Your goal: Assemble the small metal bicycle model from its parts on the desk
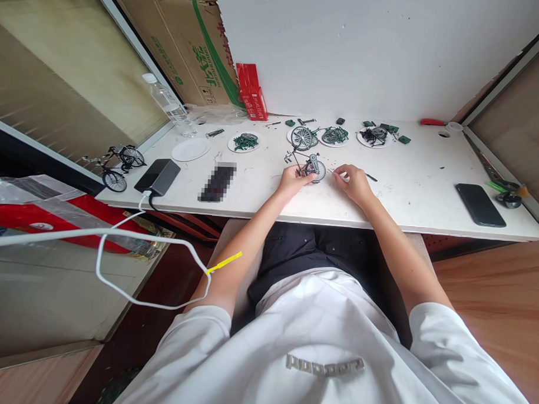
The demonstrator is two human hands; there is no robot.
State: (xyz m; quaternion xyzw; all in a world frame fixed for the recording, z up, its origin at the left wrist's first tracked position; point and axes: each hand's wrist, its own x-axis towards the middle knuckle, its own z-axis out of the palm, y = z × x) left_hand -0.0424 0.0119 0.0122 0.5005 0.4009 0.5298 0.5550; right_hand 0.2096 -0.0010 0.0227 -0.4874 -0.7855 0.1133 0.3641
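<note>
My left hand (292, 181) is closed on a small model bicycle (313, 166), held just above the white table near its front edge. Its rear wheel and grey chain cover face right; the handlebar points up and left. To the right of that wheel, my right hand (354, 182) is pinched, thumb against forefinger. A thin tip shows at those fingers, too small to name. A dark slim stick (371, 177) shows just beyond this hand; whether it joins the thin tip I cannot tell.
Behind my hands stand white plates with bicycle wheels (302, 138), green parts (335, 135) and black parts (374, 136). Another model bicycle (116, 164) stands at the left, beside a dark power block (158, 177). A phone (480, 204) lies right. A white cable (128, 303) hangs across the left foreground.
</note>
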